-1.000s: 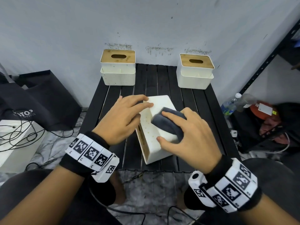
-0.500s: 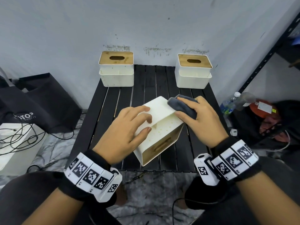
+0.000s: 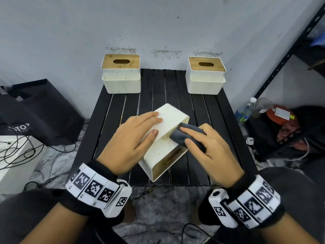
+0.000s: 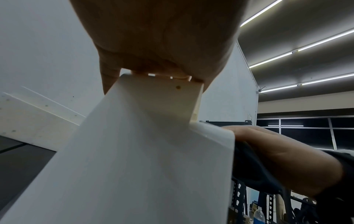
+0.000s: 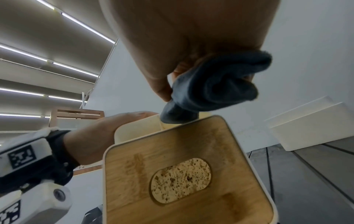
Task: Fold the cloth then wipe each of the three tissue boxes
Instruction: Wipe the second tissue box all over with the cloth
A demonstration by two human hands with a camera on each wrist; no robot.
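Note:
A white tissue box [image 3: 168, 118] lies tipped on its side near the front middle of the black slatted table [image 3: 109, 124], its wooden lid [image 5: 184, 171] facing me. My left hand [image 3: 133, 138] grips it from above, fingers over the top face, thumb on the speckled side. My right hand [image 3: 207, 147] holds the folded dark grey cloth [image 3: 182, 136] and presses it against the box's speckled side. In the right wrist view the cloth [image 5: 212, 89] is bunched in my fingers just above the lid edge. Two more tissue boxes stand upright at the back left [image 3: 121, 76] and back right [image 3: 205, 76].
A black bag [image 3: 35, 111] and a white box with cables [image 3: 15, 155] sit left of the table. A plastic bottle [image 3: 244, 110], a red item and a dark metal rack [image 3: 284, 57] are to the right. The wall stands close behind the back boxes.
My right hand has drawn the cloth from the box's far right corner back toward me along its side. The left hand has shifted its hold further over the top.

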